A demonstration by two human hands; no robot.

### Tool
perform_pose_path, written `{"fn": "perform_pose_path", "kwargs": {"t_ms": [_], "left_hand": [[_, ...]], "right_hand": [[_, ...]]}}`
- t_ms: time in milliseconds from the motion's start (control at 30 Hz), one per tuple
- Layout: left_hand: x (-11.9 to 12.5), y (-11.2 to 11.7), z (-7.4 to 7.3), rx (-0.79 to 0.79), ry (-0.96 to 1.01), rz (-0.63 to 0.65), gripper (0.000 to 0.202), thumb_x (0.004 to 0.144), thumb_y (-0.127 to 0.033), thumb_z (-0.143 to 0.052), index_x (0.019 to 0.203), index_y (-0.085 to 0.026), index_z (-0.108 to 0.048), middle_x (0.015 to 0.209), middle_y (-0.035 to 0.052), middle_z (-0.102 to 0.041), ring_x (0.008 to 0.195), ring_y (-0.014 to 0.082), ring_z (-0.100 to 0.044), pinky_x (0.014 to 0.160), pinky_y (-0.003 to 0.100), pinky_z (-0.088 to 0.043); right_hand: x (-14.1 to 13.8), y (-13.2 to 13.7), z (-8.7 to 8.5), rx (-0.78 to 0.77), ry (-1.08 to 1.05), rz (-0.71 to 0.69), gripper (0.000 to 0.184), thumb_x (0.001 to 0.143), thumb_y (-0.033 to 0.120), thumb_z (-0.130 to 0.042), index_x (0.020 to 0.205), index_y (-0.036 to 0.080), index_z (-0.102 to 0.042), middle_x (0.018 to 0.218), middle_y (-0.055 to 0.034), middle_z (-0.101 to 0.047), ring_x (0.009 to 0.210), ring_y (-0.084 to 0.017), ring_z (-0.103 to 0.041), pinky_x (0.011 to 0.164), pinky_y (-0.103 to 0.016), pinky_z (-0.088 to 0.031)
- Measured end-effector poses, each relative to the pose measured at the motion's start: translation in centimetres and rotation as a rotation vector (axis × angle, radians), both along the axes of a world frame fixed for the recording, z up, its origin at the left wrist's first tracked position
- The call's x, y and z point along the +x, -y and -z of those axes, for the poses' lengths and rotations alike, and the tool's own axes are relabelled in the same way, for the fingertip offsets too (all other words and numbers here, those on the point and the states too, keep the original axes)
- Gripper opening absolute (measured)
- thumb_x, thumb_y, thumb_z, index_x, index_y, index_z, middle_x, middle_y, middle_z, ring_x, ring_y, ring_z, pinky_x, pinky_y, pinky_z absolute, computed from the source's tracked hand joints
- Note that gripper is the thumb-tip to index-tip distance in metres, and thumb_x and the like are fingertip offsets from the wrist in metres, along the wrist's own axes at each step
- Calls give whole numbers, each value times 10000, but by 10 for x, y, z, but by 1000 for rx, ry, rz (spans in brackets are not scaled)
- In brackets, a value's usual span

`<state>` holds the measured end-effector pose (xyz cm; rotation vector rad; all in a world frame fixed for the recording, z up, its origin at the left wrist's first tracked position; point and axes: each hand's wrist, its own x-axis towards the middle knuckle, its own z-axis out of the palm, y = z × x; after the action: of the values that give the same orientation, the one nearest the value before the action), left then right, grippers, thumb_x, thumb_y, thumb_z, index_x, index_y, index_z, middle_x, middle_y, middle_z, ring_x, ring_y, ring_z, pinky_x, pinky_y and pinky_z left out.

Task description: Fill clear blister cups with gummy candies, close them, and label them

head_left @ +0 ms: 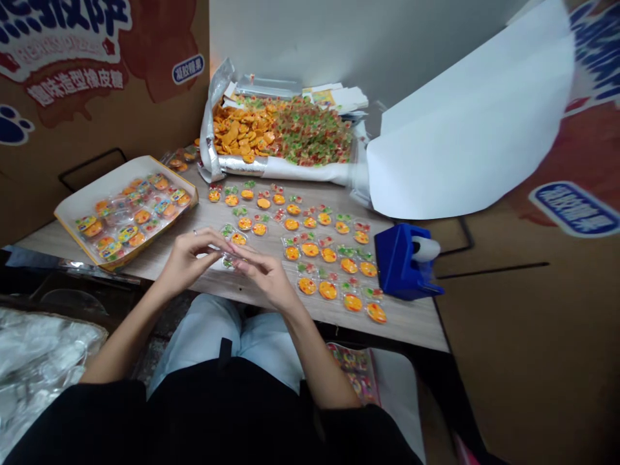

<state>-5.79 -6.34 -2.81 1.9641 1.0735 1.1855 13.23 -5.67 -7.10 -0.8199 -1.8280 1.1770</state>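
Note:
My left hand (192, 257) and my right hand (264, 274) meet over the front of the table, fingers closed on a small clear plastic candy pack (228, 256). Fingers cover most of the pack, so its contents are hard to see. Just beyond my fingertips lies an open-looking clear pack (238, 238) with an orange gummy disc and green bits. Several more packs with orange discs and red or green gummies stand in rows to the right, such as this candy pack (310, 249).
A carton tray (186, 216) of labelled candy packs sits left. Behind are piles of orange gummies (242, 132) and red-green gummies (314, 132) on a foil-lined sheet. A blue tape dispenser (400, 261) stands right. Cardboard boxes (159, 116) flank the table; clear plastic pieces (39, 361) fill a box lower left.

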Motion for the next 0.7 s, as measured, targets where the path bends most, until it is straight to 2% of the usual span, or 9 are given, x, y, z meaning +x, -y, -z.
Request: {"fn": "perform_pose_path", "kwargs": {"t_ms": [100,167,300,400,500,567,633,700], "left_hand": [[-7,-2,18,6,-183,20,252,876,-165,-528,1051,-224,-700,1085,78,-670,1023,199,-630,898,342,-504],[-12,-3,27,3,-288,7,368,859,-124,-491,1174,-229,-647,1182,85,-642,1117,223,-591,976,394,-469],[-15,-4,41,-16,-425,18,287,854,-193,-563,1125,-226,-654,1207,82,-640,1134,256,-561,978,441,-440],[-14,-3,52,-41,-528,25,201,862,-252,-606,1048,-231,-678,1201,76,-646,1120,270,-546,935,447,-428],[-14,-3,63,-26,-578,38,169,868,-269,-618,1016,-230,-690,1208,79,-645,1117,265,-530,910,428,-416],[-12,-3,67,11,-596,21,149,886,-289,-603,980,-227,-701,1188,82,-656,1100,257,-527,875,406,-408],[-9,-5,66,30,-634,0,134,889,-296,-605,928,-225,-711,1145,78,-675,1062,254,-534,821,385,-396],[-5,-9,61,7,-688,3,96,864,-272,-638,887,-223,-716,1107,73,-687,1025,254,-543,779,370,-385]], "right_hand": [[15,0,14,111,164,145,336,895,368,-598,1198,249,-683,1190,-74,-690,1127,-224,-629,982,-407,-502],[14,1,21,211,316,244,320,867,303,-636,1177,249,-689,1188,-76,-685,1126,-227,-609,983,-415,-479],[0,3,32,341,604,310,203,875,300,-630,1045,241,-724,1233,-69,-679,1158,-276,-552,1003,-495,-385],[-6,7,40,417,709,276,220,934,279,-537,1048,211,-712,1302,-81,-646,1183,-287,-533,1022,-521,-347],[-5,12,46,476,776,216,329,977,195,-393,1154,161,-668,1383,-119,-579,1258,-267,-505,1079,-510,-338],[-2,16,48,493,821,159,389,974,166,-344,1259,116,-605,1448,-157,-504,1350,-262,-436,1122,-500,-323],[1,19,48,489,854,88,446,970,228,-376,1372,79,-503,1514,-190,-401,1433,-277,-328,1149,-500,-310],[6,20,47,478,872,19,594,953,372,-452,1452,56,-392,1559,-209,-305,1475,-305,-231,1161,-509,-300]]}}
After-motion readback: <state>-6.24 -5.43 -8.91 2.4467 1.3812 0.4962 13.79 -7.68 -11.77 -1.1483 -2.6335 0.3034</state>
